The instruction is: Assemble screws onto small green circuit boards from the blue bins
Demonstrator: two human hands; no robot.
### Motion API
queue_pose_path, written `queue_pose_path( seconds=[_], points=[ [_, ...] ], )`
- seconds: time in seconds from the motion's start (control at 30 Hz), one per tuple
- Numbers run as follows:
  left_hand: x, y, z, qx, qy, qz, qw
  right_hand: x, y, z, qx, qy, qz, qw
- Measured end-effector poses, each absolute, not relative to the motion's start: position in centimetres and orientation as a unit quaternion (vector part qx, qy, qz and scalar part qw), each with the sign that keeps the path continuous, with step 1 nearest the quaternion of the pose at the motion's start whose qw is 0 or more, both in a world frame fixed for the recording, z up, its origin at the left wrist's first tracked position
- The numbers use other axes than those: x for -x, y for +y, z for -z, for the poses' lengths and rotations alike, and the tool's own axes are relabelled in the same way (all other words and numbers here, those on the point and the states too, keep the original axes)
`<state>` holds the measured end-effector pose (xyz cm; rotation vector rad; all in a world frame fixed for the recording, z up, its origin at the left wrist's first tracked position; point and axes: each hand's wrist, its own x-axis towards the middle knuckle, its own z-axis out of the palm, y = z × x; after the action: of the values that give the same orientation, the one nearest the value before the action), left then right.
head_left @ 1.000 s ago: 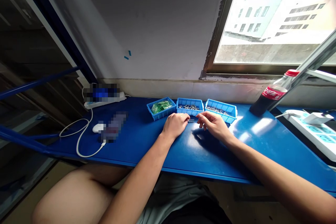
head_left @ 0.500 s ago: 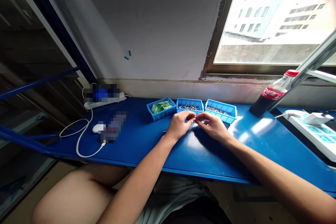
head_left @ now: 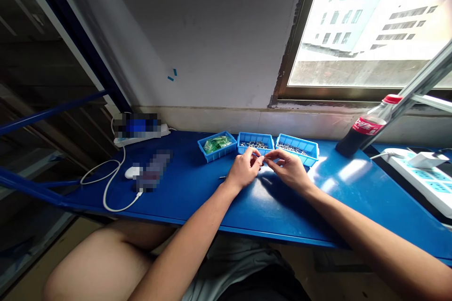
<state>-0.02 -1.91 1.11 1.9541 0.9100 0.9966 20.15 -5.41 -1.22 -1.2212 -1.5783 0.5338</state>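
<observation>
My left hand point(head_left: 244, 169) and my right hand point(head_left: 287, 169) meet fingertip to fingertip above the blue table, just in front of the bins. Both are closed in a pinch on something small and thin that I cannot make out. Behind them stand a blue bin of small metal parts point(head_left: 254, 137) and a blue bin of longer metal pieces point(head_left: 310, 145). Left of these is a blue bin point(head_left: 216, 154) with green and clear packets point(head_left: 216, 143). A small metal piece point(head_left: 222, 178) lies beside my left wrist.
A cola bottle point(head_left: 363, 127) stands back right, near a metal bar and a white power strip point(head_left: 420, 178). At the left lie a white mouse-like object point(head_left: 131, 172), a blurred device, a white cable point(head_left: 105, 197) and another power strip point(head_left: 143, 136).
My fingertips have shifted slightly, and a thin piece now shows between them. My left wrist has moved a little right, uncovering more of the small metal piece on the table.
</observation>
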Motion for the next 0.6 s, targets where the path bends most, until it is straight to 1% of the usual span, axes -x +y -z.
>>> queue_pose_path(
  seconds=[0.1, 0.23, 0.37, 0.43, 0.5, 0.6],
  points=[
    [0.1, -2.0, -1.4, -0.755, 0.353, -0.389, 0.394, -20.1, -5.5, 1.0, 0.506, -0.662, -0.191, 0.519],
    [0.0, -1.6, -1.1, -0.743, 0.352, -0.382, 0.421, -20.0, -5.8, 0.6, 0.484, -0.677, -0.182, 0.524],
    [-0.4, -0.7, -0.1, -0.678, 0.334, -0.394, 0.523, -19.9, -6.0, 0.4, 0.453, -0.707, -0.178, 0.513],
    [-0.6, -0.2, 0.3, -0.65, 0.324, -0.403, 0.556, -19.8, -6.1, 0.3, 0.442, -0.721, -0.173, 0.505],
    [-0.6, 0.0, 0.5, -0.631, 0.325, -0.42, 0.565, -19.6, -6.2, 0.1, 0.439, -0.728, -0.17, 0.498],
    [-0.4, 0.0, 0.4, -0.63, 0.34, -0.441, 0.542, -19.3, -6.4, -0.3, 0.436, -0.727, -0.182, 0.498]
  ],
)
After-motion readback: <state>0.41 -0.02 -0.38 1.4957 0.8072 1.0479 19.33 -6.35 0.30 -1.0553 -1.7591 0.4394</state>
